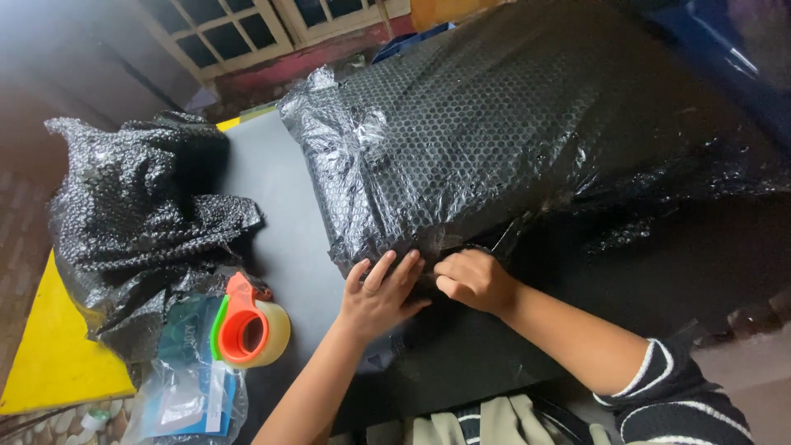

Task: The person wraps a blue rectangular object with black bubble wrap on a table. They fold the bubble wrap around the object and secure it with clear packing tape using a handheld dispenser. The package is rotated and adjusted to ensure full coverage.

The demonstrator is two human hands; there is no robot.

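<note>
Bubble-wrapped black parcel [511,140]: left hand [379,297] flat, fingers spread; right hand [474,280] seemingly pinching its wrap, contents hidden.

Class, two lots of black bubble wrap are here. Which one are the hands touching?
The big wrapped parcel at right: the left hand and right hand press its near edge. The loose crumpled heap lies untouched at left.

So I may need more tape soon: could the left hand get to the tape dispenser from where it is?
Probably yes. The left hand lies flat on the bubble-wrapped parcel, holding nothing, and the tape dispenser sits to its left with only bare dark table between.
</note>
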